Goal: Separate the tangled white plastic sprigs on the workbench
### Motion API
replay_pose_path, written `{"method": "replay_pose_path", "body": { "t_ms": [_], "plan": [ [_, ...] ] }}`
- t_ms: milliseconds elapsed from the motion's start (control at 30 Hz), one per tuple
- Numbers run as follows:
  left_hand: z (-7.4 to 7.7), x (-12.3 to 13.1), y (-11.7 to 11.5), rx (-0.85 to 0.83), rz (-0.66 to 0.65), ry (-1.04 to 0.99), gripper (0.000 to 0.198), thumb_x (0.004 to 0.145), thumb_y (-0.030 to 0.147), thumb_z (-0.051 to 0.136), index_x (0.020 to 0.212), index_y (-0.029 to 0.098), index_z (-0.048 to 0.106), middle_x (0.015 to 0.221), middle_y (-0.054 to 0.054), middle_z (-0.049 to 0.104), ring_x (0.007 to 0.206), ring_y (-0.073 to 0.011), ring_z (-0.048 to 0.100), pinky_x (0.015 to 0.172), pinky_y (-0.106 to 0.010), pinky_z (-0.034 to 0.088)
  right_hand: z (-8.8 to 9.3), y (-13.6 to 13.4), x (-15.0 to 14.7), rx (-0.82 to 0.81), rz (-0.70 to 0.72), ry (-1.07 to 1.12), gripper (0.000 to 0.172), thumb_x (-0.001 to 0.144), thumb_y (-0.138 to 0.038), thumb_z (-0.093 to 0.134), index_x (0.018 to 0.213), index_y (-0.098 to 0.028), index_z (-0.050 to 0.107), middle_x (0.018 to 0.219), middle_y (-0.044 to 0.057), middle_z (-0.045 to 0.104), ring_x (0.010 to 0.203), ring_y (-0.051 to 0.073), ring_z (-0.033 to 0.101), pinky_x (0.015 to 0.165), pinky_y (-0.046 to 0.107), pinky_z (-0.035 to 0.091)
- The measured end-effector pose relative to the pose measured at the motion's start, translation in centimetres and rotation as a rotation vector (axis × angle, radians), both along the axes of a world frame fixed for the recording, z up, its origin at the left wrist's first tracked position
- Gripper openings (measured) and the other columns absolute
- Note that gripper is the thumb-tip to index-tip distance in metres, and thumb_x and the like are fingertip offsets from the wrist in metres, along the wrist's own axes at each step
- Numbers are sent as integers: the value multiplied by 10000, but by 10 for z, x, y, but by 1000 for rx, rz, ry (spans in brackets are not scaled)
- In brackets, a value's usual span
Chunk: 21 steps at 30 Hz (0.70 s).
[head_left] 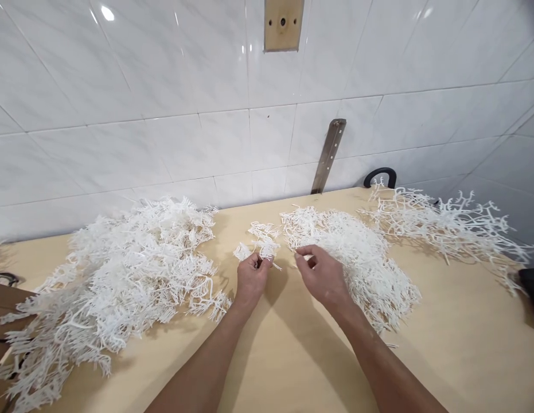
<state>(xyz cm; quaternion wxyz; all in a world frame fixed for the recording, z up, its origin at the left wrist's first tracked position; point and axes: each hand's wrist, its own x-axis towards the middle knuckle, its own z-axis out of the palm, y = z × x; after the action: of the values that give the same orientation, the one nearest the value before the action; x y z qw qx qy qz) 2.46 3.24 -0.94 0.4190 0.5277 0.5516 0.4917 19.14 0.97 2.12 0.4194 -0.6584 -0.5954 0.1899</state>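
Observation:
My left hand (253, 281) is closed in a pinch on a white branching sprig (267, 246), its thin twigs spreading above the fingers. To the right, my right hand (322, 274) is also pinched, thumb against forefinger. Whatever sits between those fingertips is too small to make out. Just behind the right hand lies a pile of small loose white pieces (374, 269). A much larger heap of white branching sprigs (137, 269) spreads to the left of my left hand.
On the right, a bundle of bare white branched stems (443, 223) reaches the edge of the wooden table (275, 367). A metal strip (329, 156) leans on the tiled wall near a black curved handle (381, 172). A dark object (532, 289) rests far right.

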Motion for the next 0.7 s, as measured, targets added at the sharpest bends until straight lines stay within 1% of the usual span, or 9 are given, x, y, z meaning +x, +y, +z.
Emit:
{"method": "replay_pose_path", "body": {
  "t_ms": [33, 100, 167, 267, 367, 500, 633, 700],
  "plan": [
    [1, 0, 0, -1, -9, 1, 315, 782, 454, 642, 629, 182, 598, 476, 59, 447, 483, -100, 379, 488, -226, 288, 0, -1, -5, -61, 65, 42, 259, 843, -409, 542, 900, -207, 693, 827, 63, 716, 627, 184, 612, 664, 321, 478],
    [3, 0, -1, -6, -24, 3, 319, 775, 457, 650, 620, 182, 599, 474, 57, 457, 480, -101, 386, 488, -227, 294, -1, -3, -15, -139, 183, 106, 292, 856, -447, 535, 872, -215, 711, 816, 50, 724, 660, 192, 625, 650, 313, 474],
    [6, 1, -2, -14, -37, 1, 328, 768, 462, 657, 608, 182, 595, 464, 57, 453, 471, -99, 379, 485, -230, 293, -5, -4, -21, -187, 241, 160, 309, 859, -457, 529, 870, -213, 719, 813, 45, 722, 628, 184, 617, 600, 301, 462],
    [9, 1, -4, -21, -51, -1, 333, 763, 458, 666, 595, 182, 588, 461, 56, 458, 472, -99, 384, 489, -234, 300, -9, -3, -23, -266, 237, 242, 299, 843, -451, 535, 838, -206, 705, 719, 26, 687, 486, 149, 547, 483, 278, 418],
    [11, 2, -5, -14, -58, 2, 336, 767, 440, 663, 571, 183, 572, 461, 56, 452, 481, -99, 389, 500, -235, 309, -10, -2, -21, -300, 223, 285, 267, 821, -440, 554, 788, -205, 678, 668, 5, 655, 402, 117, 475, 424, 263, 384],
    [11, 2, -5, -11, -63, -12, 362, 765, 431, 657, 538, 187, 517, 465, 58, 438, 489, -96, 384, 510, -235, 311, -9, -3, -22, -306, 218, 278, 260, 823, -431, 537, 749, -209, 651, 644, -7, 640, 382, 111, 463, 414, 261, 381],
    [10, 2, -5, -6, -57, -6, 362, 763, 429, 652, 549, 196, 477, 476, 59, 430, 492, -97, 377, 513, -238, 308, -10, -3, -26, -290, 214, 257, 247, 823, -414, 537, 715, -210, 624, 659, -5, 643, 385, 112, 478, 421, 263, 385],
    [9, 4, -6, 12, -58, -6, 343, 766, 417, 643, 564, 200, 469, 483, 59, 423, 497, -99, 374, 518, -239, 310, -12, -2, -28, -312, 197, 259, 241, 820, -396, 543, 671, -212, 591, 627, -9, 627, 375, 113, 480, 417, 263, 382]
  ]
}}
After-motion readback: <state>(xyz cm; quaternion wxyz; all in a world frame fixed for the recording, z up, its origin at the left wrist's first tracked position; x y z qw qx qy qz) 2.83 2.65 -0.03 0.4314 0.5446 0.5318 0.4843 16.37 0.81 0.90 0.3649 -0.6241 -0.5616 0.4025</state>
